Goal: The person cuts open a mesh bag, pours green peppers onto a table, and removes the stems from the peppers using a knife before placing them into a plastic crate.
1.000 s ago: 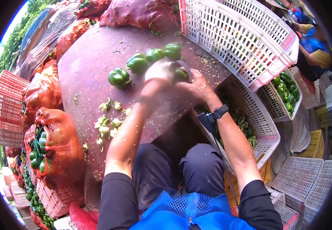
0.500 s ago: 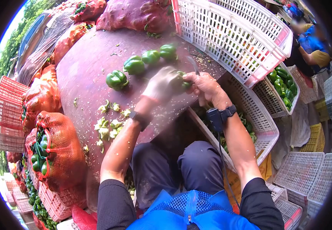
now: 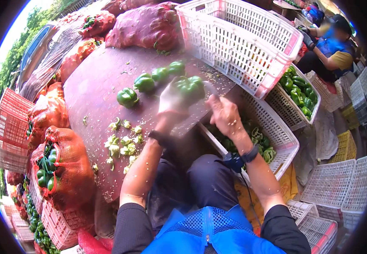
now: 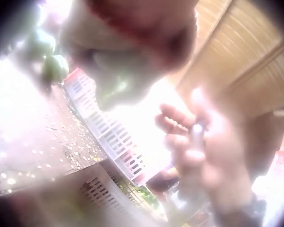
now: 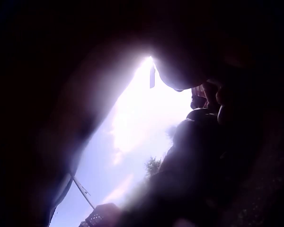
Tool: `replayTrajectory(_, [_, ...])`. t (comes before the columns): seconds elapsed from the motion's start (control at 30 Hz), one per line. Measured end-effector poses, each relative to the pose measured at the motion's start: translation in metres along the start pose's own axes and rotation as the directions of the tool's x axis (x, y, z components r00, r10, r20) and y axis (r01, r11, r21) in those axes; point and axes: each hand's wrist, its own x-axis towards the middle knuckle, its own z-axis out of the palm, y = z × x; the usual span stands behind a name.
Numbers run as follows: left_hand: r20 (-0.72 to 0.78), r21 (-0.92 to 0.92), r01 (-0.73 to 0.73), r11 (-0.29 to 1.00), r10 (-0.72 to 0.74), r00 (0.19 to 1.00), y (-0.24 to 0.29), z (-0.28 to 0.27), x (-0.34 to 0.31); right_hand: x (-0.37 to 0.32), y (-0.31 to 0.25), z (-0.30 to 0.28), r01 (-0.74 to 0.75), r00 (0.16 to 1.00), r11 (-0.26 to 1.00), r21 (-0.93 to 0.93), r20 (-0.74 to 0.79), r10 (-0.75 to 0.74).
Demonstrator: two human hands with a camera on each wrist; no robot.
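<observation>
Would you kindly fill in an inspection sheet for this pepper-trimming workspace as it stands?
Surface: reddish-brown round table, strewn with seeds.
Job's things: held green pepper; four whole peppers lying on the table.
Clutter: pale pepper cores heaped near the table edge.
Hands: left hand grips the held green pepper; right hand grips what looks like a knife, blurred.
Cables: black cable hangs from the right wrist.
Surroundings: white crates, red mesh sacks, another person.

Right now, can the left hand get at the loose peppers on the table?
Likely yes: the loose peppers lie just beyond the left hand, with nothing between. But it grips a green pepper, so it would have to let go first.
</observation>
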Motion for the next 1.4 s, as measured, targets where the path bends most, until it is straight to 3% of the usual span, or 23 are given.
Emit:
replayTrajectory(0.2, [-0.043, -0.029, 0.059, 0.998, -0.060, 0.997, 0.047, -0.013, -0.003, -0.008, 0.002, 0.010, 0.159, 0.957, 0.930, -0.331, -0.179, -0.227])
replayTrajectory(0.27, [0.010, -0.226, 0.160, 0.961, -0.162, 0.987, 0.059, -0.019, 0.001, -0.018, 0.013, 0.011, 0.243, 0.924, 0.913, -0.327, -0.207, -0.320])
replayTrajectory(0.3, [-0.089, -0.368, 0.197, 0.909, -0.245, 0.965, 0.059, -0.014, 0.001, -0.025, 0.023, 0.009, 0.278, 0.928, 0.900, -0.337, -0.148, -0.342])
replayTrajectory(0.33, [-0.164, -0.243, 0.021, 0.970, -0.062, 0.984, 0.062, -0.023, 0.002, -0.033, 0.034, 0.006, 0.309, 0.929, 0.886, -0.345, -0.088, -0.359])
replayTrajectory(0.4, [-0.142, 0.045, -0.098, 0.994, 0.104, 0.984, 0.055, -0.032, 0.011, -0.043, 0.055, -0.010, 0.318, 0.940, 0.854, -0.411, 0.017, -0.341])
replayTrajectory(0.47, [-0.072, 0.070, -0.192, 0.979, 0.197, 0.978, 0.054, -0.044, 0.014, -0.050, 0.045, -0.026, 0.230, 0.967, 0.918, -0.324, -0.028, -0.252])
replayTrajectory(0.5, [-0.047, 0.029, -0.236, 0.971, 0.237, 0.970, 0.048, -0.036, 0.014, -0.051, 0.027, -0.040, 0.046, 0.992, 0.977, -0.209, -0.106, -0.069])
replayTrajectory(0.53, [-0.018, -0.015, -0.281, 0.960, 0.280, 0.960, 0.041, -0.025, 0.014, -0.043, 0.026, -0.052, 0.166, 0.967, 0.970, -0.179, -0.163, -0.196])
replayTrajectory(0.57, [-0.050, -0.024, -0.429, 0.903, 0.427, 0.903, 0.030, -0.009, 0.018, -0.032, 0.015, -0.057, 0.137, 0.973, 0.990, -0.017, -0.185, -0.137])
replayTrajectory(0.6, [-0.044, -0.031, -0.440, 0.898, 0.438, 0.898, 0.032, 0.000, 0.017, -0.022, 0.005, -0.059, 0.112, 0.976, 0.983, 0.145, -0.201, -0.081])
replayTrajectory(0.67, [-0.114, -0.307, -0.333, 0.891, 0.313, 0.943, 0.051, -0.001, 0.012, -0.009, -0.001, -0.060, 0.062, 0.995, 0.963, 0.262, -0.091, -0.039])
replayTrajectory(0.7, [-0.007, -0.302, -0.306, 0.903, 0.319, 0.948, 0.062, -0.011, 0.012, -0.006, -0.004, -0.061, 0.003, 0.999, 0.929, 0.369, 0.040, -0.019])
replayTrajectory(0.83, [-0.088, -0.341, -0.362, 0.867, 0.354, 0.931, 0.066, -0.009, 0.017, -0.023, -0.012, -0.063, -0.170, 0.985, 0.775, 0.609, 0.122, 0.120])
replayTrajectory(0.87, [-0.083, -0.343, -0.362, 0.867, 0.356, 0.931, 0.074, -0.010, 0.014, -0.024, -0.009, -0.065, -0.171, 0.985, 0.773, 0.610, 0.119, 0.124])
replayTrajectory(0.93, [0.045, -0.357, -0.132, 0.925, 0.158, 0.986, 0.092, -0.013, 0.008, -0.025, -0.006, -0.067, -0.061, 0.998, 0.820, 0.569, 0.024, 0.057])
replayTrajectory(0.97, [0.028, -0.276, -0.285, 0.918, 0.304, 0.952, 0.083, -0.003, 0.010, -0.025, -0.005, -0.068, -0.060, 0.998, 0.820, 0.569, 0.022, 0.058])
replayTrajectory(1.0, [0.029, -0.277, -0.283, 0.918, 0.303, 0.953, 0.085, 0.003, 0.008, -0.025, -0.005, -0.069, -0.019, 1.000, 0.885, 0.466, -0.012, 0.027])
replayTrajectory(1.07, [0.164, -0.315, 0.057, 0.947, -0.005, 0.986, 0.107, -0.005, 0.004, -0.026, -0.005, -0.070, 0.018, 0.999, 0.936, 0.352, -0.037, -0.005])
replayTrajectory(1.1, [0.281, -0.542, 0.237, 0.807, -0.092, 0.955, 0.113, -0.015, 0.001, -0.027, -0.005, -0.071, 0.102, 0.994, 0.956, 0.274, -0.055, -0.091])
replayTrajectory(1.13, [0.283, -0.543, 0.240, 0.805, -0.094, 0.955, 0.117, -0.021, 0.002, -0.027, -0.005, -0.072, 0.186, 0.982, 0.963, 0.193, -0.065, -0.177])
replayTrajectory(1.23, [0.387, -0.612, 0.227, 0.757, 0.036, 0.922, 0.116, -0.023, 0.003, -0.030, -0.005, -0.081, 0.178, 0.983, 0.972, 0.150, -0.064, -0.170])
replayTrajectory(1.33, [0.359, -0.558, 0.112, 0.822, 0.117, 0.926, 0.101, 0.000, 0.003, -0.034, -0.001, -0.082, 0.088, 0.996, 0.964, 0.251, -0.036, -0.082])
replayTrajectory(1.4, [0.386, -0.732, 0.245, 0.635, 0.092, 0.918, 0.094, 0.011, 0.003, -0.037, -0.005, -0.087, -0.001, 1.000, 0.961, 0.278, 0.003, 0.000])
